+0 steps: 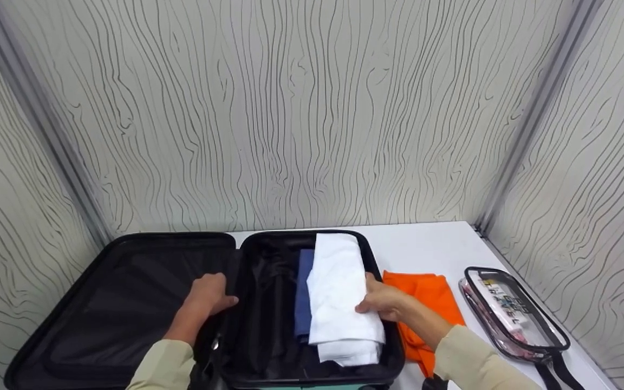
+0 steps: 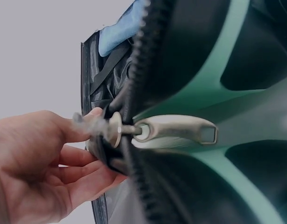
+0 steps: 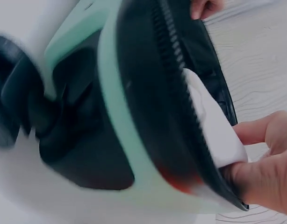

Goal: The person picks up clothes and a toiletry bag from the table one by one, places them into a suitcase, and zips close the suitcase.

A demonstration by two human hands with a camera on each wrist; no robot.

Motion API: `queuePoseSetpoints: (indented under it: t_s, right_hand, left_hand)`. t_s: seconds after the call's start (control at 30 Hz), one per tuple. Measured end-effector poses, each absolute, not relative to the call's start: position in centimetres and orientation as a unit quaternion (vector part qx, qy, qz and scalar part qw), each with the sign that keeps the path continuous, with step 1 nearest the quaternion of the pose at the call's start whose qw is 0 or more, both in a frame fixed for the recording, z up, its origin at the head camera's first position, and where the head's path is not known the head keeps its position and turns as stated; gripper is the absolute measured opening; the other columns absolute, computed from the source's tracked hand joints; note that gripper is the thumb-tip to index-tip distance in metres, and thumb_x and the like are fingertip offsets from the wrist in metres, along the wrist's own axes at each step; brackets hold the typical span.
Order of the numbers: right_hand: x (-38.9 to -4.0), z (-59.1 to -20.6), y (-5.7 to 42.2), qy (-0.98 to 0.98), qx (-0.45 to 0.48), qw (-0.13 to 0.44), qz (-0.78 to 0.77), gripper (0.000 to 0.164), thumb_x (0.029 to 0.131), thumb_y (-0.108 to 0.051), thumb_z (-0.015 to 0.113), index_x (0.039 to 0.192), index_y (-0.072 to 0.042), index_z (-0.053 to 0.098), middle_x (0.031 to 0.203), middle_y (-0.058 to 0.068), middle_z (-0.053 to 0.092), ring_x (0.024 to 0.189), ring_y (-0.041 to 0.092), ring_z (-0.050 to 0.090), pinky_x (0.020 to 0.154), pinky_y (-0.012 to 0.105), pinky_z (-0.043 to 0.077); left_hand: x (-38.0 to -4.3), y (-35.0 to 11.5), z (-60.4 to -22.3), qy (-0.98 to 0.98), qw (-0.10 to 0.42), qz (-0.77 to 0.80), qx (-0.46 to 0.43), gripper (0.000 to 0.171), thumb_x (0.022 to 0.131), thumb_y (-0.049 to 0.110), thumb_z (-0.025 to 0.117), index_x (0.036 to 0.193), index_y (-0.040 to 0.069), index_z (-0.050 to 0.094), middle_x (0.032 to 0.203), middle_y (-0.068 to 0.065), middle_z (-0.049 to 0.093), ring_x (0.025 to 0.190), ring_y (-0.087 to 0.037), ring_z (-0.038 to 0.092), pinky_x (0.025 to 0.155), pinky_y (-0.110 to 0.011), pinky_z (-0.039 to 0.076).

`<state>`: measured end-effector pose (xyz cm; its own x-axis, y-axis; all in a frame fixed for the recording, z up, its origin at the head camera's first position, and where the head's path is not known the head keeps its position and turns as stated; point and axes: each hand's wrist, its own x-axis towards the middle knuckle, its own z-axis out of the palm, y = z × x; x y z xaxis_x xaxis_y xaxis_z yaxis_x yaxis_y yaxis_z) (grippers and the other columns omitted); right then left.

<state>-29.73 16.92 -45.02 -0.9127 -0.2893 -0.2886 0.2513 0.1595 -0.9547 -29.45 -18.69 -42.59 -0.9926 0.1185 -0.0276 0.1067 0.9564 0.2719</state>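
Observation:
An open black suitcase (image 1: 128,314) lies with its two halves side by side. A folded white garment (image 1: 339,292) is in the right half, overlapping a folded blue garment (image 1: 303,298). My right hand (image 1: 385,298) grips the white garment's right side, thumb on top; in the right wrist view its fingers dip behind the rim beside the white cloth (image 3: 216,126). At the middle edge between the halves is my left hand (image 1: 209,295). The left wrist view shows its thumb and curled fingers (image 2: 82,179) at the suitcase edge, behind a metal zipper pull (image 2: 176,129).
Folded orange cloth (image 1: 426,298) lies right of the suitcase, under my right forearm in the head view. Farther right sits a clear pouch (image 1: 515,314) with black trim and small items inside. Wood-patterned panels (image 1: 290,108) stand around the white table (image 1: 426,244).

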Motion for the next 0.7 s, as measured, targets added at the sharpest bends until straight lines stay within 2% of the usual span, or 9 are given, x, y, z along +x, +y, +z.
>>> queuePoseSetpoints:
  t_s: [0.1,0.23,0.37,0.5,0.6,0.7]
  right_hand:
    - [-29.5,-44.7,17.2,0.732,-0.02,0.229,-0.642,0.097,0.069,0.027,0.052,0.144,0.001,-0.004,0.145,0.029,0.01,0.12,0.037,0.032,0.098,0.052,0.037]
    - [-29.3,-44.5,17.3,0.736,-0.022,0.248,-0.63,0.097,0.07,0.028,0.05,0.146,-0.001,-0.004,0.146,0.028,0.01,0.117,0.038,0.038,0.097,0.055,0.037]
    - [-29.5,-44.1,17.0,0.8,-0.018,0.217,-0.559,0.1,0.063,0.029,0.047,0.146,0.004,-0.003,0.149,0.03,0.007,0.125,0.037,0.029,0.1,0.05,0.033]
    - [-29.3,-43.8,16.7,0.894,-0.044,0.152,-0.419,0.1,0.055,0.022,0.048,0.142,0.014,0.0,0.145,0.033,0.023,0.117,0.033,0.037,0.083,0.037,0.039]
    - [-29.1,-43.8,16.7,0.919,-0.065,0.13,-0.366,0.099,0.054,0.018,0.05,0.141,0.017,0.003,0.141,0.035,0.031,0.104,0.032,0.043,0.07,0.033,0.039]
    - [-29.0,-43.6,16.8,0.91,-0.066,0.143,-0.383,0.1,0.055,0.018,0.05,0.142,0.015,0.001,0.145,0.033,0.024,0.109,0.032,0.04,0.075,0.033,0.039]
  left_hand:
    - [-29.3,-18.7,-42.4,0.988,0.024,0.139,0.056,0.031,0.08,0.025,0.072,0.087,-0.002,0.059,0.08,-0.017,0.061,0.079,-0.035,0.061,0.073,-0.048,0.048]
    - [-29.1,-18.7,-42.2,0.988,0.024,0.137,0.062,0.028,0.082,0.025,0.07,0.083,0.0,0.056,0.073,-0.013,0.057,0.073,-0.031,0.059,0.072,-0.047,0.048]
    - [-29.0,-18.7,-42.2,0.989,0.016,0.13,0.068,0.028,0.082,0.025,0.07,0.079,0.001,0.055,0.068,-0.01,0.054,0.069,-0.029,0.058,0.071,-0.047,0.048]
    - [-29.0,-18.5,-42.3,0.989,0.013,0.129,0.07,0.028,0.082,0.025,0.07,0.079,0.001,0.056,0.069,-0.011,0.056,0.07,-0.031,0.059,0.072,-0.048,0.048]
    - [-28.9,-18.5,-42.3,0.989,0.013,0.131,0.069,0.027,0.082,0.025,0.07,0.078,0.001,0.056,0.068,-0.011,0.056,0.07,-0.03,0.059,0.071,-0.047,0.048]
    - [-28.8,-18.5,-42.3,0.988,0.011,0.135,0.068,0.027,0.082,0.024,0.07,0.076,0.003,0.055,0.066,-0.01,0.055,0.067,-0.027,0.058,0.07,-0.046,0.048]
